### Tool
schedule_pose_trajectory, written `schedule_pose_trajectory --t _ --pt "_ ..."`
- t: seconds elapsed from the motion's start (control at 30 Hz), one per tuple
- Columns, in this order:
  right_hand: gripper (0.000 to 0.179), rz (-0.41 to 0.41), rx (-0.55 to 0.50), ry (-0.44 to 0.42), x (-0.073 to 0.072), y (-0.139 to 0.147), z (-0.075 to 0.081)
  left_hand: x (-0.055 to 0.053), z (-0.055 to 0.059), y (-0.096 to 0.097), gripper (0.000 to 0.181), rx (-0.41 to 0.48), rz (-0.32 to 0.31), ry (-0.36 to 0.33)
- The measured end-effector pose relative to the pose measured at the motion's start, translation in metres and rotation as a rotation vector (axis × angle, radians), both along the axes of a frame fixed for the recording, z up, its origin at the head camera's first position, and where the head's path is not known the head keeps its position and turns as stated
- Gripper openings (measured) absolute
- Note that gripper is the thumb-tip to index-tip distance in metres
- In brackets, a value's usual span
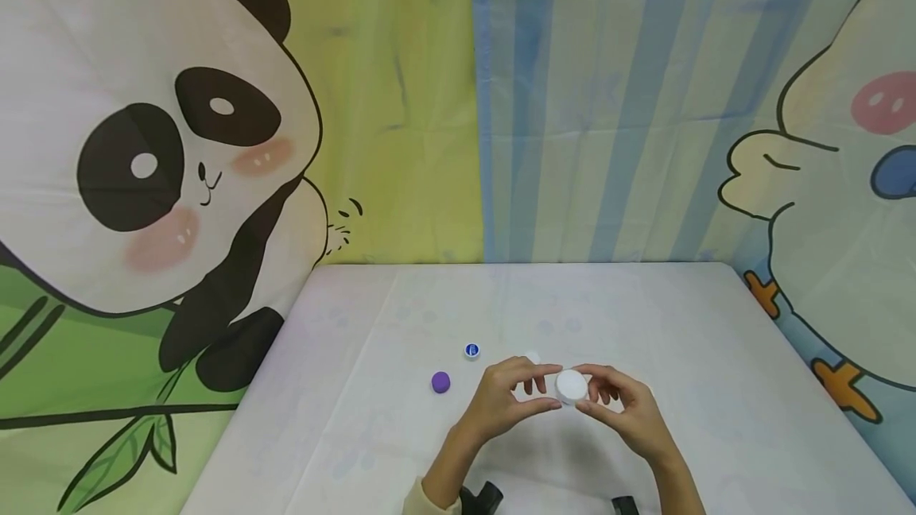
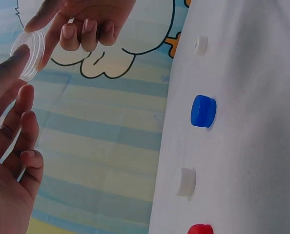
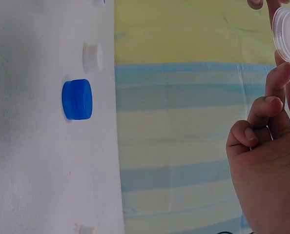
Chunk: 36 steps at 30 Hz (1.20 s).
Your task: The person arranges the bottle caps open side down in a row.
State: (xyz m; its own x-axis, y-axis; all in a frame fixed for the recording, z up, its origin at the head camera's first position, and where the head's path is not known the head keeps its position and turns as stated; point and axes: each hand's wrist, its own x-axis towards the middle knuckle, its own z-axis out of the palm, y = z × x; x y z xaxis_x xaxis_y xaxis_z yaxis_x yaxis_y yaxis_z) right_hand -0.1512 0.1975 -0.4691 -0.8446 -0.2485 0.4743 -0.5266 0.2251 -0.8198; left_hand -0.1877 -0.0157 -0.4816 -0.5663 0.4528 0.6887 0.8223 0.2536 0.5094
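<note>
A small round lid-like disc (image 1: 571,386), whitish and translucent, is held up above the table between both hands. My left hand (image 1: 497,400) pinches its left edge between thumb and fingers, and my right hand (image 1: 633,412) does the same on the right. Up close in the left wrist view, the disc (image 2: 37,48) has a clear, ridged rim. The remaining fingers of my left hand (image 2: 10,165) are bent away from it. In the right wrist view, the disc (image 3: 283,35) sits at the fingertips of my right hand (image 3: 274,151).
On the white table (image 1: 372,420) lie a purple cap (image 1: 440,382) and a blue-and-white cap (image 1: 471,350). Wrist views show a blue cap (image 2: 203,111), white caps (image 2: 185,182) and a red cap (image 2: 200,229). Printed curtains (image 1: 401,102) hang behind the table.
</note>
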Motion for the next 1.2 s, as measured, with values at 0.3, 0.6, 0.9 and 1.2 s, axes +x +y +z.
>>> schedule_pose_trajectory --t 0.3,0.6,0.9,1.2 --pt "0.038 -0.047 0.039 0.014 0.005 -0.003 0.012 0.002 0.001 0.007 0.037 0.03 0.016 -0.136" --pt "0.039 -0.181 0.181 -0.035 -0.009 0.02 0.01 -0.02 0.001 0.03 0.036 -0.053 0.036 -0.162" --pt "0.04 -0.263 0.364 -0.138 -0.049 0.066 -0.018 -0.054 -0.016 0.071 0.036 -0.2 0.145 -0.185" --pt "0.047 -0.206 0.481 -0.229 -0.077 0.083 -0.041 -0.075 -0.036 0.096 0.033 -0.422 0.305 -0.285"
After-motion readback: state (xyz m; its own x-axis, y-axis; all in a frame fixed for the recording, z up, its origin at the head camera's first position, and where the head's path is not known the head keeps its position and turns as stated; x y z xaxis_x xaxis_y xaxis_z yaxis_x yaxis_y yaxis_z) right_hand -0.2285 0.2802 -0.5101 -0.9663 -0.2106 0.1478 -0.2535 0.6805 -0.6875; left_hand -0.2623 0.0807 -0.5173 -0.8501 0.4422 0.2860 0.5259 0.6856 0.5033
